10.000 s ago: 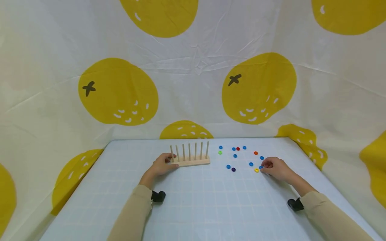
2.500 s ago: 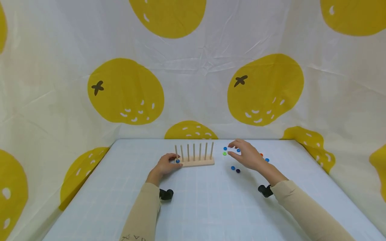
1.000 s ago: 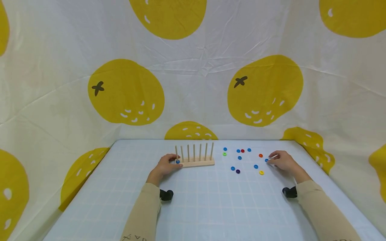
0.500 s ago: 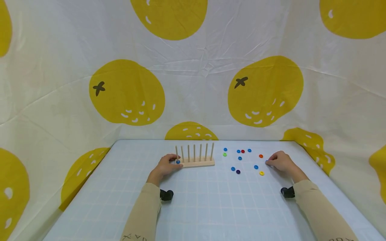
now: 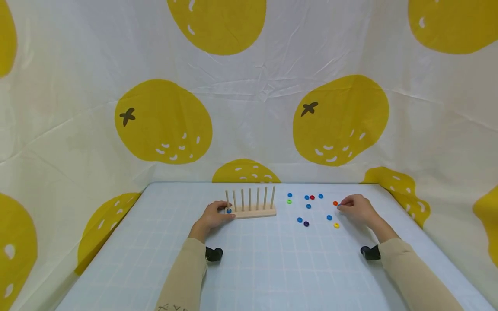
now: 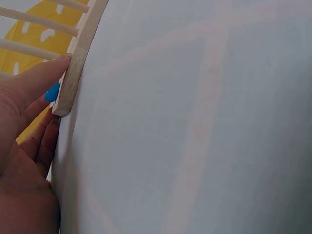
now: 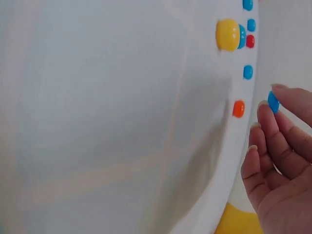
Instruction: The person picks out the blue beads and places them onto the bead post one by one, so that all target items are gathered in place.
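Note:
My left hand (image 5: 213, 216) grips the left end of a wooden peg rack (image 5: 254, 212), thumb along the front of its base. A row of several upright pegs stands on the base. A blue ring (image 5: 228, 211) sits low on the leftmost peg; the left wrist view shows this blue ring (image 6: 52, 92) behind the thumb. At the right, my right hand (image 5: 359, 210) pinches another blue ring (image 7: 273, 102) between thumb and fingertip, lifted off the table in the right wrist view. Close to those fingers lies an orange ring (image 5: 335, 203).
Loose rings lie spread between rack and right hand: a yellow ring (image 5: 336, 225), a dark purple ring (image 5: 306, 223), a red ring (image 5: 312, 197), a green ring (image 5: 289, 201) and several blue ones. A patterned cloth (image 5: 249, 129) hangs behind the table (image 5: 256, 268).
A blue ring has come onto the leftmost peg since the oldest frame. My right hand has gone back right, pinched another blue ring and shifted slightly left with it. My left hand stays on the rack.

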`<action>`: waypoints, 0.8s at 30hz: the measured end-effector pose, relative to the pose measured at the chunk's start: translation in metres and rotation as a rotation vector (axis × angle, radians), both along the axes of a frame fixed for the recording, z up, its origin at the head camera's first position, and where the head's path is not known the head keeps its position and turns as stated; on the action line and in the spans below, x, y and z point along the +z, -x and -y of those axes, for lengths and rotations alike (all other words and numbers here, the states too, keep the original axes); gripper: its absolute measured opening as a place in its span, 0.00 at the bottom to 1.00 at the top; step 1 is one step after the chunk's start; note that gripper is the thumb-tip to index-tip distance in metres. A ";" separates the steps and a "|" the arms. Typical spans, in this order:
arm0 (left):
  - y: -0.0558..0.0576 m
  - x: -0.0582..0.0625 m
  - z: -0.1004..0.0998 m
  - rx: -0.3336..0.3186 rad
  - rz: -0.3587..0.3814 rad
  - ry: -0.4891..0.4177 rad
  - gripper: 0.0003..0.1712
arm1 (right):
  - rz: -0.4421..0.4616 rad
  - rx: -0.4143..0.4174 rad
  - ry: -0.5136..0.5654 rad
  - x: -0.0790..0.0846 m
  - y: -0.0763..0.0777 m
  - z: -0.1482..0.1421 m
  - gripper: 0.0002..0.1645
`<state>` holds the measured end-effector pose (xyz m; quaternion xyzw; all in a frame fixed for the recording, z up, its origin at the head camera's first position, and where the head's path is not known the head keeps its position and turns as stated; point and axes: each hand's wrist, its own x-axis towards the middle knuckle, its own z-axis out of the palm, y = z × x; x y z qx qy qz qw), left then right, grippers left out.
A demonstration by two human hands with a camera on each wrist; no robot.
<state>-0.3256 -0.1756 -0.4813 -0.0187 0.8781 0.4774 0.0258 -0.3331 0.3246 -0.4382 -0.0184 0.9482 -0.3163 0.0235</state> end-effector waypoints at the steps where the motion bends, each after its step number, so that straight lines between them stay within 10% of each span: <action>1: 0.000 -0.001 0.000 0.003 0.000 0.000 0.26 | -0.020 0.015 0.004 0.001 -0.001 0.003 0.19; 24: 0.003 -0.001 0.000 0.003 0.003 0.012 0.24 | -0.258 0.150 0.072 0.030 -0.010 0.082 0.13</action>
